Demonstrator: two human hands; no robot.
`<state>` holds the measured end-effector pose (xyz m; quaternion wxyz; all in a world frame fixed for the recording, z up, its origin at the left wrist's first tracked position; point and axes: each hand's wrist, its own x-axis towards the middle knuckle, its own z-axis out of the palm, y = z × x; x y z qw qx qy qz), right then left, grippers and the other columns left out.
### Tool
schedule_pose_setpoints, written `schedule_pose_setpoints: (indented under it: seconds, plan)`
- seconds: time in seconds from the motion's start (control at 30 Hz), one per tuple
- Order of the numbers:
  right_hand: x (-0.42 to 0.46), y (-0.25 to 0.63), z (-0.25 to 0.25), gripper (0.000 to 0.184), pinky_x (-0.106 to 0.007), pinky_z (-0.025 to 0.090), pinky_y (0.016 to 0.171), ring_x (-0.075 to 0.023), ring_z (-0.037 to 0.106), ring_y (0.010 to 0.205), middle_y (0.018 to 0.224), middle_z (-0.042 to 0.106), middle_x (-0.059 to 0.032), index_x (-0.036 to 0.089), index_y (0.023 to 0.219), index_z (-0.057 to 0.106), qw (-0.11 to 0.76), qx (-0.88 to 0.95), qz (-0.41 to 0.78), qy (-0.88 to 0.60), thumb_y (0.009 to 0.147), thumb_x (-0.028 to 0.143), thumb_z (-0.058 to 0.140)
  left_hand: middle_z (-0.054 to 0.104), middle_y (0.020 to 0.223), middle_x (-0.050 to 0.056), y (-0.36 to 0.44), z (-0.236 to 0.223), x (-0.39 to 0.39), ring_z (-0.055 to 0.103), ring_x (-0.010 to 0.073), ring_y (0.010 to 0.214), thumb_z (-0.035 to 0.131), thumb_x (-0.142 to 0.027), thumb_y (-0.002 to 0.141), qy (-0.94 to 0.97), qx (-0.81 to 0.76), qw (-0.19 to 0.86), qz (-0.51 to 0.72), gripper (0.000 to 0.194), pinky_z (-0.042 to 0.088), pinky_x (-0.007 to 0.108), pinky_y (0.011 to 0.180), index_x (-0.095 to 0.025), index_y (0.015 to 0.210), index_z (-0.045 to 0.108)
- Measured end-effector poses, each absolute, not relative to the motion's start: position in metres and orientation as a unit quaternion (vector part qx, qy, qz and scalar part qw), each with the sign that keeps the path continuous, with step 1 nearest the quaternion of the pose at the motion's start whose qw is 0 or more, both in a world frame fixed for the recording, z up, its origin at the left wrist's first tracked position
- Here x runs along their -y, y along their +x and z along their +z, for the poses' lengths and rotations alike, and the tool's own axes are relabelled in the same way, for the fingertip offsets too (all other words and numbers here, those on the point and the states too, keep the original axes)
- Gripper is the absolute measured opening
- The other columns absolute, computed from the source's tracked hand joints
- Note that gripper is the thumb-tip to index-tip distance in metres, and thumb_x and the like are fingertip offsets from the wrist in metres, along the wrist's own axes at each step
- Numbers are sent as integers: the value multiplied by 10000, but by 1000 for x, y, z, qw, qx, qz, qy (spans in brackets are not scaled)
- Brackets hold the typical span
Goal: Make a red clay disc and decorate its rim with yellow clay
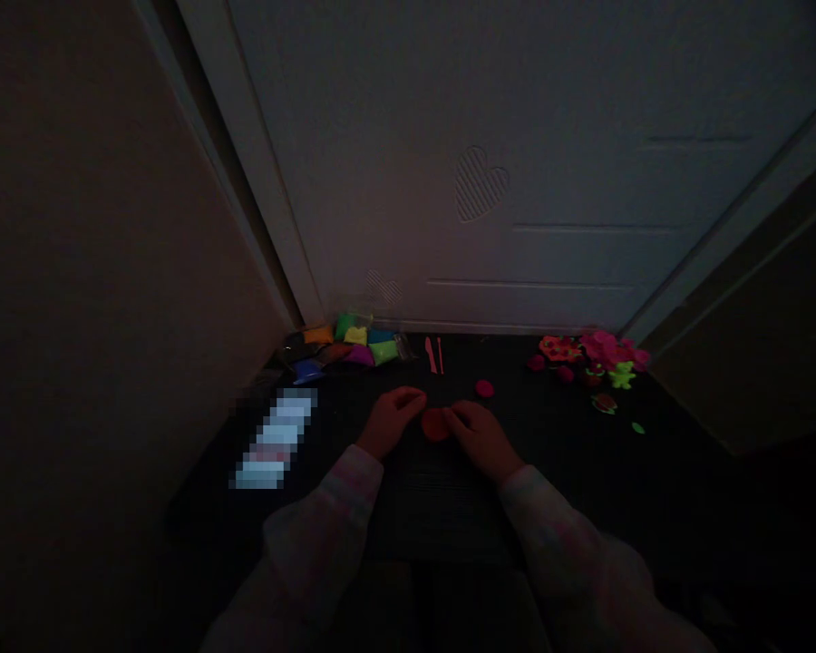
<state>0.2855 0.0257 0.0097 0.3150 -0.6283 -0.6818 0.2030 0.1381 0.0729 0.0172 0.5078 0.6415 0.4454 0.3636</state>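
Toward the left edge of the dark tabletop (558, 494) lies a bright, pixelated rectangle (276, 440), slanting and unreadable. Beyond it, filling the far left corner, is a loose pile of small packets: an orange packet (318, 335), a blue packet (307, 370), a green packet (344, 326), a yellow packet (355, 336), a purple packet (360, 355) and a light green packet (383, 352). Next comes the left hand (391, 422), around the middle of the tabletop, its sleeve (323, 521) reaching in over the near edge; its thumb and fingertips are drawn together just beside a red disc (435, 424), and I cannot tell whether they hold anything. Past that hand, near the far edge, a pink knife-shaped tool (431, 355) and a thin pink stick (440, 355) lie side by side. The red disc sits between the two hands, which are apart from each other. The right hand (482, 437) has its fingertips at the disc's right side, touching it; whether they pinch it cannot be told. Just beyond that hand rests a magenta round piece (484, 388). Toward the far right corner are two magenta balls (536, 363), an orange-red piece (561, 348), a pink flower-like cluster (602, 346) and a yellow-green figure (622, 375); a small green leaf (637, 428) lies nearer the right edge.
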Motion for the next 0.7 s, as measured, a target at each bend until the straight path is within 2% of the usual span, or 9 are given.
schedule_pose_setpoints:
  seconds: [0.1, 0.27, 0.37, 0.47, 0.57, 0.7]
  plan:
    - [-25, 287, 8, 263, -291, 332, 636, -157, 486, 698, 683, 543, -35, 199, 625, 543, 241, 714, 110, -648, 753, 377, 397, 608, 740, 37, 135, 14, -74, 520, 167, 728, 544, -311, 644, 729, -452, 361, 366, 179, 378, 282, 685, -185, 742, 626]
    - [-18, 293, 7, 218, -295, 356, 686, -165, 486, 783, 801, 552, -64, 170, 811, 555, 277, 718, 82, -634, 773, 288, 376, 603, 812, 52, 130, 10, -69, 471, 193, 852, 495, -303, 699, 848, -387, 214, 293, 186, 334, 330, 769, -211, 775, 638]
    - [-6, 296, 7, 245, -331, 341, 723, -183, 478, 847, 889, 563, -74, 184, 907, 561, 257, 750, 47, -608, 782, 255, 363, 575, 979, 40, 126, 8, -63, 407, 215, 978, 460, -322, 729, 870, -375, 169, 273, 229, 284, 372, 826, -256, 889, 610]
    - [5, 295, 8, 301, -384, 298, 794, -203, 449, 957, 1048, 541, -65, 223, 1053, 500, 220, 791, 31, -569, 784, 243, 365, 474, 1163, 12, 125, 5, -58, 307, 244, 1097, 428, -339, 749, 886, -363, 150, 247, 259, 206, 432, 880, -313, 968, 563]
    - [12, 293, 8, 367, -433, 227, 867, -217, 382, 1069, 1166, 473, -51, 241, 1153, 408, 183, 823, 31, -536, 790, 272, 361, 418, 1221, 21, 126, 3, -55, 258, 264, 1141, 396, -346, 765, 894, -366, 135, 220, 281, 157, 469, 899, -324, 1008, 535]
    - [17, 295, 8, 409, -464, 195, 897, -241, 305, 1138, 1240, 391, -55, 246, 1183, 371, 135, 835, 14, -534, 787, 345, 363, 412, 1225, 30, 126, 3, -54, 252, 267, 1152, 361, -366, 778, 902, -371, 108, 194, 307, 180, 468, 898, -325, 1046, 504]
